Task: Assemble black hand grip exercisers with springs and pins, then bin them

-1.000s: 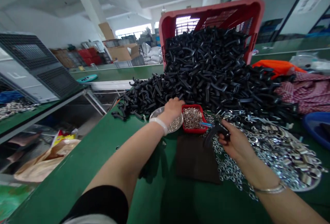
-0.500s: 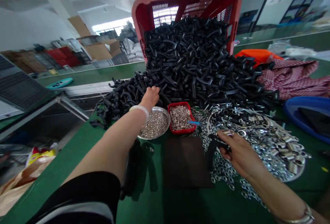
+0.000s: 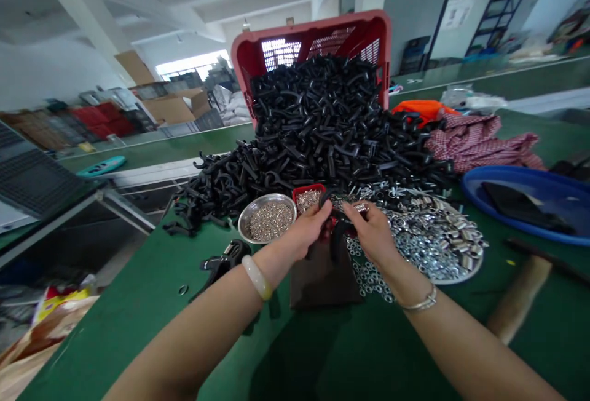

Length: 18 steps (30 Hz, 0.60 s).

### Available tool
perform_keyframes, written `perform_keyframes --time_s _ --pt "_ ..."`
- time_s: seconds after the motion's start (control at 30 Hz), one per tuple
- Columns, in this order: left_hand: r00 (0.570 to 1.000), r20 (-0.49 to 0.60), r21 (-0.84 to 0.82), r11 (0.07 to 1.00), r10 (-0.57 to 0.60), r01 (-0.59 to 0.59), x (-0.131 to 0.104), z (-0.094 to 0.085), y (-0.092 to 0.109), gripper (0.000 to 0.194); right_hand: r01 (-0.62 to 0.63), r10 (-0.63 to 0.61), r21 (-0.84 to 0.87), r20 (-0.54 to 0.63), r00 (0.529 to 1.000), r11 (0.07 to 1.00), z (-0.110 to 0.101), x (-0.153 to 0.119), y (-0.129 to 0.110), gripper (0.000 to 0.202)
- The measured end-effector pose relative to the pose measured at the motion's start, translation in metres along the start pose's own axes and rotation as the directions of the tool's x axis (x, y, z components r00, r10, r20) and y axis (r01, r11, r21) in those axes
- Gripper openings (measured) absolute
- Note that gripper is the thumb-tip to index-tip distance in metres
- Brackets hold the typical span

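Note:
My left hand (image 3: 310, 229) is closed on a black curved part (image 3: 326, 197), just in front of the small red tray (image 3: 301, 192). Close beside it, my right hand (image 3: 374, 233) pinches another black part (image 3: 338, 242) and a silver threaded piece (image 3: 362, 208). The two parts meet or overlap between the hands; whether they are joined I cannot tell. Below the hands lies a dark square pad (image 3: 318, 287). A round metal bowl of small rings (image 3: 271, 221) stands left of the tray. Silver nuts and sleeves (image 3: 424, 235) lie heaped right of my right hand.
Black parts (image 3: 318, 136) spill from a tipped red crate (image 3: 239, 63) at the back. At right are a blue tray (image 3: 470, 189), a hammer (image 3: 523, 296) and a checked cloth (image 3: 479, 142). More black parts (image 3: 225, 262) and a loose ring (image 3: 183, 289) lie at left.
My left hand has come back from the black pile to beside my right hand, now with a black part. My right hand has moved left and up. The view has shifted right.

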<state>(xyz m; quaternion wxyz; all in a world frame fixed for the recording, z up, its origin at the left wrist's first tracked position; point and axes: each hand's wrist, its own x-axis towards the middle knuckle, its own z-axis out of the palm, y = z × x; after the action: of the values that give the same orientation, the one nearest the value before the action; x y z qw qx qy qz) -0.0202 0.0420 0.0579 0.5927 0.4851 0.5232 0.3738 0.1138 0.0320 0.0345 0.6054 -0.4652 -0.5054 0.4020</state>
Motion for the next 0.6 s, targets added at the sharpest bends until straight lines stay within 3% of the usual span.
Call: perform_keyframes --time_s 0.1,0.2,0.3,0.43,0.6 --pt "0.999 -0.019 -0.165 0.986 -0.031 0.027 -0.011 0.019 -0.01 0.048 0.03 -0.027 -0.108 0.026 0.999 0.994 -0.008 -0.012 -0.002 0.029" --pt "0.997 -0.068 -0.251 0.968 -0.039 0.021 -0.013 0.025 -0.018 0.052 -0.037 0.041 -0.104 0.036 0.999 0.994 -0.013 -0.023 -0.004 0.028" --pt "0.997 -0.082 -0.234 0.972 0.01 -0.029 -0.015 0.028 -0.023 0.052 -0.095 0.097 -0.047 0.032 0.995 0.994 -0.015 -0.028 -0.008 0.028" --pt "0.99 -0.095 -0.147 0.983 0.101 -0.114 -0.022 0.032 -0.026 0.051 -0.003 0.018 -0.204 0.068 0.998 0.979 -0.014 -0.027 -0.015 0.026" --pt "0.984 -0.16 -0.142 0.984 0.084 -0.108 -0.025 0.028 -0.027 0.057 0.057 -0.03 -0.306 0.092 0.995 0.95 -0.016 -0.029 -0.015 0.024"
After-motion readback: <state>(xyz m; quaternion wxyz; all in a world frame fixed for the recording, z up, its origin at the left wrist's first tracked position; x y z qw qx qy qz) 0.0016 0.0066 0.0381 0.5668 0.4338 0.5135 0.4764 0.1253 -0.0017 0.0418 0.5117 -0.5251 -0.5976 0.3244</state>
